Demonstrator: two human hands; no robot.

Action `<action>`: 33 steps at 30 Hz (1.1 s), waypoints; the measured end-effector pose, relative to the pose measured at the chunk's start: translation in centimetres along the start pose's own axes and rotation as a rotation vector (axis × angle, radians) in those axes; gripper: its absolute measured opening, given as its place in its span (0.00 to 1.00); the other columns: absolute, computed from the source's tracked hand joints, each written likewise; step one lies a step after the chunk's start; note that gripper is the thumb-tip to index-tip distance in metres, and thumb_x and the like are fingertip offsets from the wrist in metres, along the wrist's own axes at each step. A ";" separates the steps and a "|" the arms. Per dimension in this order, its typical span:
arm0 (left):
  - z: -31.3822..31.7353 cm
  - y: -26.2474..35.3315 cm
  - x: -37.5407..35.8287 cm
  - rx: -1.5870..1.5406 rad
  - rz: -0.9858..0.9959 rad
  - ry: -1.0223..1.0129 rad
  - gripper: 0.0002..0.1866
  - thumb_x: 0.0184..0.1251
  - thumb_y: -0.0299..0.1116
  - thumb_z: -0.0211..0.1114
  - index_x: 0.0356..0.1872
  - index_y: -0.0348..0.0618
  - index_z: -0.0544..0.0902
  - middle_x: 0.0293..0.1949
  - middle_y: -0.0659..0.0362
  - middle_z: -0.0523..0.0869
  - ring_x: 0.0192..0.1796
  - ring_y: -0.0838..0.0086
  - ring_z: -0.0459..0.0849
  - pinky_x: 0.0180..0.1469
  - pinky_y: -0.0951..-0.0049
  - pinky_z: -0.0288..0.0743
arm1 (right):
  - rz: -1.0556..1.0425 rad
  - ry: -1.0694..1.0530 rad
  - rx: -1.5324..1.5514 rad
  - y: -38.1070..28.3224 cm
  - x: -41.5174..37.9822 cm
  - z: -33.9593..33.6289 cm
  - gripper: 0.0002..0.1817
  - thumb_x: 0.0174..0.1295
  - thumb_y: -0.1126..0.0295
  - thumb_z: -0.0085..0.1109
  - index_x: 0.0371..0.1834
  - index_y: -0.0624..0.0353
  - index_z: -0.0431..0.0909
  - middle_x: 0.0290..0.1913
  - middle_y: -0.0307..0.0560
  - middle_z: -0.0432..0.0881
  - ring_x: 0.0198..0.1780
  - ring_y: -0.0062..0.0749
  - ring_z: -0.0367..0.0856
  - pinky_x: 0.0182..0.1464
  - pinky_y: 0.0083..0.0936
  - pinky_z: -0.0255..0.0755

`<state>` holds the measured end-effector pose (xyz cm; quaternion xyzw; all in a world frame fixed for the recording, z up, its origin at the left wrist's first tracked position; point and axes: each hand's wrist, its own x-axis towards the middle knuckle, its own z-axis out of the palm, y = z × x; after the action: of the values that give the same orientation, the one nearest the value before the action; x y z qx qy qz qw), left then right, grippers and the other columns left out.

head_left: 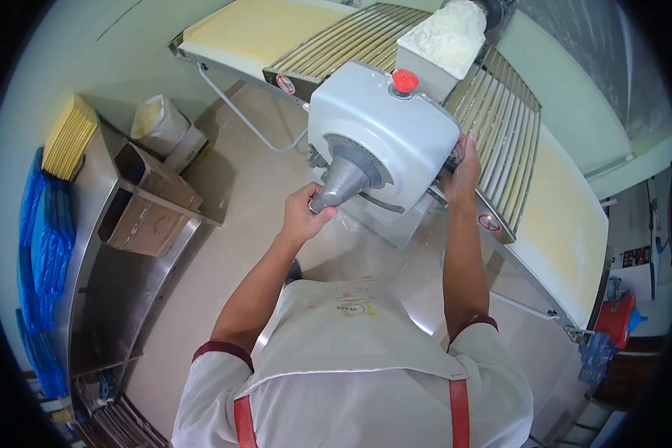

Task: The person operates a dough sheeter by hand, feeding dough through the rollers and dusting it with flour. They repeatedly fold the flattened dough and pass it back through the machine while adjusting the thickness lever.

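A dough sheeter [384,123] with a pale grey housing and a red stop button [405,81] stands in front of me. My left hand [305,214] is wrapped round the end of its grey thickness lever [341,183], which juts from a dial marked with a scale. At the right side of the housing, my right hand [463,170] grips a dark handle [452,160], mostly hidden by the fingers. Pale yellow dough [257,30] lies flat on the left table, and a pale yellow layer [564,201] covers much of the right one.
A bin of white flour [448,37] sits on top of the sheeter between two slatted guards [493,119]. To my left is a steel table [97,194] with blue plastic bags [52,246], yellow stacked trays [69,138] and a cardboard box [149,216]. Water bottles [599,351] stand at far right.
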<state>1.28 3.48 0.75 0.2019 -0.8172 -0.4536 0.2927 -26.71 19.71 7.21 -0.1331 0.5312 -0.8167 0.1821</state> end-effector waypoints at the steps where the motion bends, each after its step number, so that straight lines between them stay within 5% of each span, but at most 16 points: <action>1: -0.2 -0.4 -0.1 -0.006 0.049 0.010 0.35 0.45 0.68 0.67 0.29 0.38 0.78 0.21 0.55 0.78 0.25 0.63 0.78 0.30 0.67 0.71 | 0.001 -0.006 -0.001 -0.2 -0.2 0.1 0.28 0.71 0.47 0.37 0.47 0.64 0.76 0.44 0.47 0.81 0.47 0.29 0.78 0.53 0.27 0.70; 10: 0.4 -2.3 -0.4 0.017 0.159 0.122 0.29 0.42 0.58 0.74 0.28 0.38 0.79 0.23 0.52 0.80 0.26 0.59 0.80 0.30 0.66 0.72 | -0.024 -0.020 -0.014 -0.6 0.1 0.4 0.26 0.70 0.49 0.42 0.50 0.63 0.75 0.47 0.46 0.81 0.48 0.28 0.78 0.55 0.26 0.69; 13: 0.6 -2.3 -0.3 0.016 0.145 0.140 0.29 0.42 0.58 0.74 0.27 0.38 0.79 0.21 0.53 0.79 0.25 0.62 0.80 0.29 0.67 0.72 | -0.021 0.065 0.022 -0.5 0.1 1.2 0.23 0.72 0.50 0.40 0.41 0.61 0.75 0.39 0.41 0.78 0.43 0.26 0.74 0.52 0.26 0.65; 15: 0.8 -2.5 -0.3 0.032 0.169 0.171 0.30 0.44 0.60 0.72 0.27 0.38 0.78 0.19 0.56 0.79 0.23 0.67 0.79 0.29 0.70 0.72 | -0.032 0.068 0.033 -0.1 0.4 1.2 0.23 0.72 0.51 0.40 0.43 0.62 0.75 0.40 0.42 0.78 0.44 0.27 0.74 0.53 0.26 0.65; 21: 0.6 -2.5 -0.4 0.086 0.134 0.164 0.27 0.38 0.54 0.76 0.24 0.39 0.80 0.21 0.53 0.80 0.23 0.60 0.81 0.28 0.66 0.73 | -0.021 0.041 0.029 0.8 1.3 0.0 0.24 0.72 0.50 0.41 0.47 0.62 0.75 0.43 0.45 0.81 0.45 0.28 0.78 0.51 0.27 0.71; 31: -0.3 -1.9 0.4 0.102 0.274 0.146 0.29 0.40 0.59 0.74 0.29 0.40 0.81 0.24 0.55 0.81 0.28 0.59 0.82 0.31 0.65 0.74 | 0.014 0.124 -0.128 -0.6 0.3 0.8 0.23 0.72 0.52 0.40 0.42 0.61 0.77 0.40 0.43 0.79 0.42 0.29 0.75 0.50 0.27 0.67; 33: -0.6 -1.8 0.2 0.089 0.257 0.129 0.33 0.40 0.61 0.72 0.34 0.39 0.81 0.28 0.54 0.82 0.32 0.58 0.83 0.36 0.64 0.75 | -0.344 0.040 -0.506 -2.5 1.1 0.8 0.21 0.72 0.54 0.42 0.44 0.62 0.77 0.41 0.44 0.79 0.44 0.29 0.75 0.51 0.26 0.67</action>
<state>1.65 2.06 -0.53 0.1373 -0.8352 -0.3618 0.3908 -27.75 19.52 9.85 -0.2461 0.6908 -0.6798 -0.0085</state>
